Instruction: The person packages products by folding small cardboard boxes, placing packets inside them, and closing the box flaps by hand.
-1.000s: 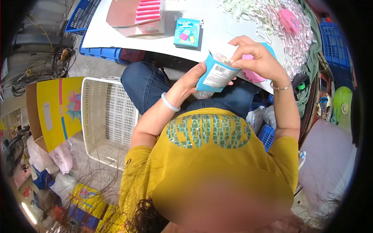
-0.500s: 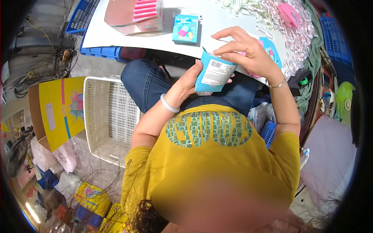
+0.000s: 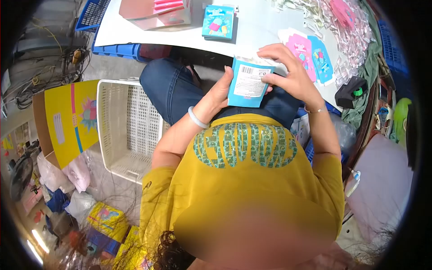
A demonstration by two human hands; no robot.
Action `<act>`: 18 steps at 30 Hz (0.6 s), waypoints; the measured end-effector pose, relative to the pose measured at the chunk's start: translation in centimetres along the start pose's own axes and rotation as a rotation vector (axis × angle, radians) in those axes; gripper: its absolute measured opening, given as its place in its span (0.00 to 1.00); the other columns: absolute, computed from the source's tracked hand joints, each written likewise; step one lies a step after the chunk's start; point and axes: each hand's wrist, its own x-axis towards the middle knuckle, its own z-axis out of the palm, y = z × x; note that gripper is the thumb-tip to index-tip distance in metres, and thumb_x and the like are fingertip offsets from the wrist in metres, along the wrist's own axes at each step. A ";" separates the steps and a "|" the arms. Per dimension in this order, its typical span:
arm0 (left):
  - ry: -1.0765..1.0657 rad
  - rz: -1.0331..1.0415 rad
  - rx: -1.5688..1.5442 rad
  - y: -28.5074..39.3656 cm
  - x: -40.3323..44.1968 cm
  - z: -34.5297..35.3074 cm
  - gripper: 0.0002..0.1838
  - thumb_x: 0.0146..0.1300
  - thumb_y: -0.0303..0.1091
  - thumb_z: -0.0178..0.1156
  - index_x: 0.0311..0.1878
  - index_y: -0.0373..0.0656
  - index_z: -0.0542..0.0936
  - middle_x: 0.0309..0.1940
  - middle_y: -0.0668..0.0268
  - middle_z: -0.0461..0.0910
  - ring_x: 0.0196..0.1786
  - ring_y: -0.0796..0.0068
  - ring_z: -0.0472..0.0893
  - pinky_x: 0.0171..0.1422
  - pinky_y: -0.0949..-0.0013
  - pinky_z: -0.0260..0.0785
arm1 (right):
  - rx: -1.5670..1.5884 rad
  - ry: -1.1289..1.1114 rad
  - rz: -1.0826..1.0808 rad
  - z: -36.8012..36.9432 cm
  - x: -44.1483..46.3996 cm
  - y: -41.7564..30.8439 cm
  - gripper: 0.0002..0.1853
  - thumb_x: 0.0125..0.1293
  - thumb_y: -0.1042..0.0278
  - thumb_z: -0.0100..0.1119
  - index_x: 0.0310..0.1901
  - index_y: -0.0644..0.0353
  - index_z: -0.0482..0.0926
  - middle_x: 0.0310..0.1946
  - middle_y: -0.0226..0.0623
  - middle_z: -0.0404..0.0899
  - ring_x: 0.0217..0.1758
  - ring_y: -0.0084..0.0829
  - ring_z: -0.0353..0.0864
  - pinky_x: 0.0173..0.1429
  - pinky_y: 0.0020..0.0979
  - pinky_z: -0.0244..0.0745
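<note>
A small blue cardboard box (image 3: 249, 85) with a white barcode label facing me is held above my lap. Its top end looks open, with white flaps or contents showing there that I cannot make out. My left hand (image 3: 220, 90) grips the box's left side, thumb along the edge and fingers behind. My right hand (image 3: 290, 74) pinches the upper right corner, thumb on the label side and fingers curled over the top. Beyond them on the table stands a similar blue box (image 3: 218, 21) with ice-pop pictures.
The white table (image 3: 148, 38) carries a larger open carton (image 3: 155, 15) with pink packs, flat pink cards (image 3: 300, 50), blue cards (image 3: 322, 56), and a heap of small wrapped pieces (image 3: 348, 45). A white plastic basket (image 3: 128, 130) and a yellow carton (image 3: 67, 123) stand to my left.
My right hand's fingers have moved from the box's opening to its upper right corner. The box has turned more upright, its label facing me squarely. The pink and blue cards show more fully.
</note>
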 end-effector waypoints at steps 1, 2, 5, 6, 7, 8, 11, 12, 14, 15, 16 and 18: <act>-0.001 -0.003 0.014 -0.4 -0.2 -0.3 0.56 0.53 0.77 0.49 0.70 0.34 0.57 0.60 0.45 0.70 0.60 0.49 0.75 0.65 0.53 0.70 | 0.055 0.032 0.047 0.8 -0.5 0.9 0.24 0.52 0.76 0.68 0.54 0.53 0.79 0.54 0.34 0.71 0.54 0.30 0.70 0.56 0.26 0.71; 0.182 0.014 0.079 -1.3 -0.9 -1.3 0.48 0.62 0.70 0.47 0.70 0.35 0.58 0.63 0.49 0.69 0.63 0.55 0.73 0.67 0.55 0.67 | 0.092 0.065 0.048 1.3 -0.9 2.1 0.20 0.54 0.76 0.67 0.51 0.56 0.80 0.53 0.31 0.71 0.49 0.24 0.69 0.48 0.21 0.71; 0.286 0.091 0.229 -2.6 -1.6 -3.3 0.30 0.70 0.45 0.54 0.68 0.38 0.60 0.60 0.58 0.71 0.60 0.67 0.74 0.65 0.63 0.67 | 0.203 0.102 0.164 2.7 -2.2 5.1 0.16 0.57 0.78 0.65 0.49 0.60 0.79 0.52 0.30 0.71 0.45 0.20 0.69 0.45 0.19 0.70; 0.344 0.204 0.445 -2.0 -1.9 -2.4 0.25 0.69 0.31 0.55 0.66 0.39 0.60 0.53 0.60 0.74 0.54 0.72 0.76 0.60 0.67 0.68 | 0.237 0.106 0.141 3.2 -2.5 5.3 0.14 0.59 0.81 0.63 0.47 0.63 0.78 0.51 0.31 0.71 0.45 0.18 0.71 0.46 0.19 0.72; 0.328 0.274 0.471 -1.9 -2.0 -2.5 0.31 0.65 0.24 0.59 0.67 0.41 0.58 0.48 0.60 0.75 0.50 0.75 0.77 0.56 0.70 0.71 | 0.332 0.142 0.156 3.7 -2.6 5.5 0.14 0.59 0.81 0.63 0.47 0.64 0.78 0.51 0.32 0.71 0.46 0.19 0.72 0.48 0.20 0.72; 0.315 0.308 0.506 -1.7 -2.3 -2.6 0.33 0.63 0.22 0.60 0.68 0.42 0.57 0.47 0.60 0.75 0.48 0.76 0.78 0.53 0.72 0.72 | 0.425 0.178 0.171 4.1 -2.7 5.6 0.14 0.59 0.82 0.62 0.47 0.65 0.77 0.51 0.32 0.71 0.47 0.19 0.73 0.49 0.20 0.73; 0.331 0.344 0.684 -2.1 -2.9 -2.0 0.35 0.58 0.21 0.65 0.67 0.45 0.60 0.47 0.60 0.76 0.44 0.76 0.78 0.48 0.72 0.74 | 0.542 0.260 0.150 5.3 -3.6 6.7 0.13 0.60 0.83 0.62 0.47 0.67 0.76 0.54 0.35 0.69 0.50 0.21 0.74 0.52 0.24 0.75; 0.342 0.359 0.790 -2.3 -2.9 -1.7 0.34 0.57 0.22 0.67 0.65 0.44 0.63 0.46 0.61 0.76 0.41 0.78 0.78 0.46 0.73 0.73 | 0.533 0.264 0.137 5.5 -3.9 6.9 0.12 0.60 0.83 0.62 0.46 0.67 0.76 0.54 0.35 0.68 0.50 0.21 0.74 0.52 0.24 0.75; 0.375 0.351 0.928 -2.5 -2.6 -1.6 0.28 0.55 0.27 0.70 0.59 0.44 0.71 0.45 0.64 0.77 0.35 0.80 0.76 0.42 0.75 0.72 | 0.477 0.265 0.124 5.6 -4.2 6.9 0.11 0.61 0.81 0.62 0.45 0.66 0.78 0.55 0.36 0.67 0.49 0.21 0.74 0.50 0.24 0.75; 0.374 0.337 0.954 -2.4 -2.5 -1.6 0.26 0.55 0.28 0.69 0.57 0.43 0.72 0.44 0.64 0.77 0.35 0.80 0.76 0.41 0.75 0.72 | 0.430 0.264 0.130 5.5 -4.5 6.5 0.10 0.61 0.80 0.62 0.45 0.65 0.78 0.55 0.36 0.67 0.48 0.20 0.74 0.49 0.24 0.75; 0.371 0.321 0.978 -2.3 -2.5 -1.6 0.23 0.55 0.28 0.69 0.55 0.43 0.73 0.43 0.65 0.78 0.34 0.80 0.76 0.40 0.75 0.71 | 0.383 0.265 0.138 5.3 -4.8 6.1 0.10 0.61 0.79 0.62 0.45 0.65 0.79 0.56 0.36 0.67 0.47 0.20 0.74 0.47 0.24 0.75; 0.348 0.274 1.041 -1.7 -2.3 -1.3 0.19 0.56 0.29 0.68 0.51 0.42 0.75 0.40 0.65 0.78 0.32 0.80 0.77 0.38 0.75 0.71 | 0.189 0.210 0.141 4.7 -5.4 5.6 0.09 0.62 0.76 0.62 0.44 0.63 0.81 0.56 0.36 0.67 0.45 0.20 0.74 0.44 0.22 0.73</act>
